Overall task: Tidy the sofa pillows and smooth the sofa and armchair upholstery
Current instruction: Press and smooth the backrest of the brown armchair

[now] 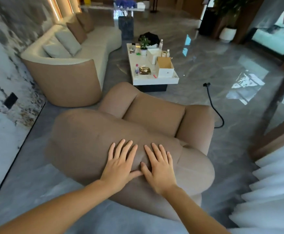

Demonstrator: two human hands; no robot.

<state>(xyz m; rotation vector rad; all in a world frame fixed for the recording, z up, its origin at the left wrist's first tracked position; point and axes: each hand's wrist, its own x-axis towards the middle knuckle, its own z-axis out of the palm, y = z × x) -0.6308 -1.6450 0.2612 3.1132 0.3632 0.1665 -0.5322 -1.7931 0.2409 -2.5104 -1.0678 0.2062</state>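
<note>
Hands first: I see my left hand (121,163) and right hand (158,168) lying flat, palms down, side by side on the rounded top of the tan armchair (90,132) backrest. Both are released, fingers spread, grasping nothing; the left thumb touches the edge of the right hand. Beyond my fingertips the armchair's seat cushion (154,114) sits between its two padded arms. Further ahead of the hands stands a white desk (156,80) carrying a cardboard box (165,67), a small potted plant (144,45) and a few bottles. Ahead and to the left of my left hand is the cream sofa (97,53) with its tan outer shell, and four pillows lean in a row against its back: two pale pillows (65,43) nearer me, two brown pillows (80,26) beyond them. Right of my right hand a black cable (214,105) lies across the glossy grey floor (222,68).
</note>
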